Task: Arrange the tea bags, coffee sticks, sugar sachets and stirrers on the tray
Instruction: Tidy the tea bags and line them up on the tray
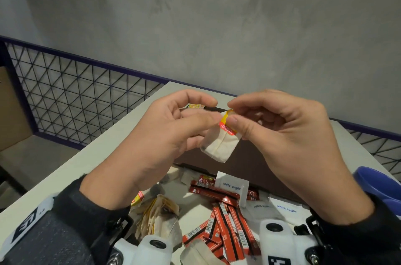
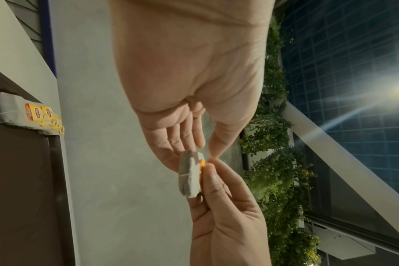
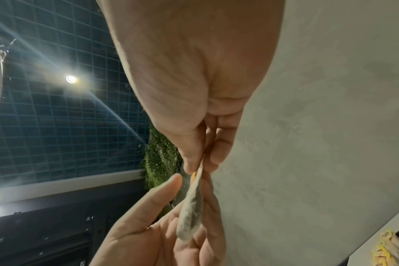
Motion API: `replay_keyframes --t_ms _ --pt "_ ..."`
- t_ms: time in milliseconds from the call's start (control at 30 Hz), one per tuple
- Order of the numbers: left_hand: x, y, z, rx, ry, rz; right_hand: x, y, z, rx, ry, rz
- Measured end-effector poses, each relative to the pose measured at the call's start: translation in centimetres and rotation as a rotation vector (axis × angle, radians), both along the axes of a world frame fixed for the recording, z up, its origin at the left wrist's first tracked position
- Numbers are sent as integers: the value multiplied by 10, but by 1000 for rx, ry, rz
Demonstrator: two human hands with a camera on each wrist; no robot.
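Above the middle of the surface [image 1: 121,145], two hands meet around one tea bag [image 1: 219,145], held in the air over the dark brown tray [image 1: 256,167]. The left hand [image 1: 165,132] cups the bag from nine o'clock, thumb and fingers curled around its pouch; the right hand [image 1: 280,132] pinches the red and yellow paper tag [image 1: 226,124] at the bag's top from three o'clock. Judging by its look, the bag is very light, soft and limp, with thin paper that could tear, so the stiffer tag or the folded top edge seems the safest place to hold. At twelve o'clock on the tray, a small stack of tea bags [image 2: 23,115] already lies by the far edge; their number cannot be counted. Toward six o'clock, loose on the surface, lies a heap of more tea bags [image 1: 158,219], about a dozen red coffee sticks [image 1: 225,217], too overlapped for an exact count, and at least three white sugar sachets [image 1: 232,186]. No stirrers are visible.
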State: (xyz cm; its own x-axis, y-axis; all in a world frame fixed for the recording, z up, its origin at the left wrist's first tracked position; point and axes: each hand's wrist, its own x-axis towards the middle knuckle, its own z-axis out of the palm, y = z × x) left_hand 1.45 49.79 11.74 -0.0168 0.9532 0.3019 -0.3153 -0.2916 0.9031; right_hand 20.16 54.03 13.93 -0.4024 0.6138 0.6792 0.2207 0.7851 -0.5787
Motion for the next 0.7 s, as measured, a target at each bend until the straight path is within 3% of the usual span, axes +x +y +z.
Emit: replay_keyframes --t_ms 200,333,400,467,533,567,700 --pt "2 -1 6 -39 72 77 -6 -10 5 -46 20 102" --pt "-6 5 0 -59 121 211 10 -26 2 -15 -69 24" --pt "-13 11 -3 -58 127 288 20 -40 -3 -71 -297 79" --pt "-17 14 -5 -63 116 333 20 -53 -9 -177 -705 150" --pt "-18 14 -7 -67 119 346 18 -60 -19 -132 -1115 160" --pt "-17 14 -7 -66 123 345 17 -63 -24 -100 -1229 163" --pt "-17 12 -5 -61 147 367 11 -71 -36 -90 -1250 183"
